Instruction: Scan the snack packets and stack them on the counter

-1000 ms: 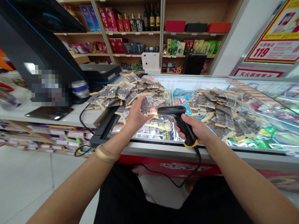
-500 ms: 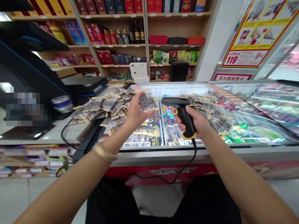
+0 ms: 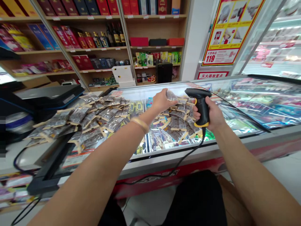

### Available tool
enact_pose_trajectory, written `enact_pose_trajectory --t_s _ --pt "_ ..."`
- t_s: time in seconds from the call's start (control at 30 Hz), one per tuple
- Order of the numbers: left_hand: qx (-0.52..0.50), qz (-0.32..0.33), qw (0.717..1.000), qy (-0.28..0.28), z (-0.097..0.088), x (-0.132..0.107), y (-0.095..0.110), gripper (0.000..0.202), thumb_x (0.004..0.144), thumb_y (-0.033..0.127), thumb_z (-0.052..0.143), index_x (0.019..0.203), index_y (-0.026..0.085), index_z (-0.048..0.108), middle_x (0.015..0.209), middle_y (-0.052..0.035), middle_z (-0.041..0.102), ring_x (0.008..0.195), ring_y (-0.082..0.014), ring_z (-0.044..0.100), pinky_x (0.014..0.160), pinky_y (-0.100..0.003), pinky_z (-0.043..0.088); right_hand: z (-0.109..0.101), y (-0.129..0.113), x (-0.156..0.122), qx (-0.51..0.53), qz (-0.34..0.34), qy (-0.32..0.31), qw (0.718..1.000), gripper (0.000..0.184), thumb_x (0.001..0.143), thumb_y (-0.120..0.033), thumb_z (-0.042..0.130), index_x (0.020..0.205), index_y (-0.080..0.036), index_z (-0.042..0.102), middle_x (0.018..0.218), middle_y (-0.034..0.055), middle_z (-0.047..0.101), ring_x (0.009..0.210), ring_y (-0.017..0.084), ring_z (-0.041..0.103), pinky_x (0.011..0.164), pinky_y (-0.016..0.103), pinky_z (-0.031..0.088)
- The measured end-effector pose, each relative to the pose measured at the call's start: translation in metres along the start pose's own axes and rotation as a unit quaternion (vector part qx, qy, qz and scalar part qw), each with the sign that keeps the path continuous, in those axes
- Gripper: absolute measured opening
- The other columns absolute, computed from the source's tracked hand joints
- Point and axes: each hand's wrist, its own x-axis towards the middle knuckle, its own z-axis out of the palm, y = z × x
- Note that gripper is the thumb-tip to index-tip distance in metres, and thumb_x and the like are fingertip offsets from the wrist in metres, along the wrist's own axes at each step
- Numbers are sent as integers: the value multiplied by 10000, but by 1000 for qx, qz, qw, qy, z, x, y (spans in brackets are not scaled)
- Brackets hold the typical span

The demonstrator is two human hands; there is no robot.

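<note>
My left hand (image 3: 162, 102), with a gold bangle (image 3: 140, 124) on the wrist, grips a small clear snack packet (image 3: 171, 96) at its edge, above the right-hand heap. In my right hand (image 3: 213, 114) is a black and yellow barcode scanner (image 3: 201, 105), held upright by its handle. Its head points left, toward the packet, and its cable (image 3: 188, 153) droops over the freezer's front. Below my hands lies a heap of similar packets (image 3: 177, 124) on the glass top. A second, larger heap (image 3: 80, 114) spreads over the counter and the freezer's left end.
The glass-topped chest freezer (image 3: 235, 138) runs across in front of me. A flat black device (image 3: 49, 94) stands on the counter at left, near a roll (image 3: 17, 122). Behind are shelves of boxes and bottles, a white box (image 3: 122, 74) and a black box (image 3: 164, 72).
My left hand has carried the packet rightward, from beside the left heap to over the right heap. The scanner stays in my right hand. My view has turned right.
</note>
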Motion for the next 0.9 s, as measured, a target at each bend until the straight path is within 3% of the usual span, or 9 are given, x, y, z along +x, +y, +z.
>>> enact_pose_trajectory --t_s 0.1,0.23,0.3,0.4,0.5,0.63,0.77,0.9 --pt "61 -16 997 -35 10 4 -5 731 729 629 778 1271 159 637 1325 -211 667 1353 -419 536 1132 -526 418 -7 9 1 3 8 1 1000 408 880 -602 636 925 -196 635 680 -1 539 486 101 435 422 213 388" --pt "15 0 1000 -13 13 2 -17 829 709 688 773 1357 203 597 1502 -200 537 1515 -420 339 1205 -559 332 -9 14 1 -7 9 3 1000 420 854 -620 646 915 -205 619 682 -1 530 483 109 406 413 230 383" --pt "-3 19 1000 11 6 -2 -24 811 747 654 763 1390 198 573 1539 -200 487 1514 -393 349 1212 -539 335 -6 12 0 -15 6 7 1000 421 857 -620 638 941 -208 636 681 -1 525 477 110 383 405 236 375" --pt "-6 55 997 61 -17 -12 -39 639 837 531 727 1352 177 596 1465 -193 542 1433 -332 462 1203 -492 371 7 6 -2 -19 -4 0 1000 408 872 -605 630 958 -207 655 693 5 523 494 112 392 413 234 380" --pt "7 61 993 103 -50 -26 -68 472 880 401 696 1290 178 627 1342 -165 625 1311 -291 565 1156 -467 435 31 5 -3 -21 -2 -21 1000 407 894 -610 601 952 -211 656 690 5 517 496 113 401 418 236 383" --pt "33 -41 990 132 -97 -51 -121 360 873 345 669 1190 175 665 1236 -145 678 1056 -247 684 983 -412 550 76 20 2 -25 37 -74 996 436 903 -639 591 960 -208 637 675 -5 541 475 105 432 417 236 390" --pt "99 -142 978 120 -131 -82 -159 255 895 365 624 1060 186 699 988 -99 754 922 -245 711 904 -371 551 122 50 12 -16 102 -142 985 468 894 -658 617 994 -201 619 656 -18 568 457 88 477 417 209 408" --pt "217 -165 961 45 -145 -107 -168 225 896 409 614 912 208 715 895 -119 761 956 -319 718 873 -405 538 153 77 22 -12 164 -160 973 433 917 -612 619 996 -187 609 631 -19 577 436 92 482 405 207 410"
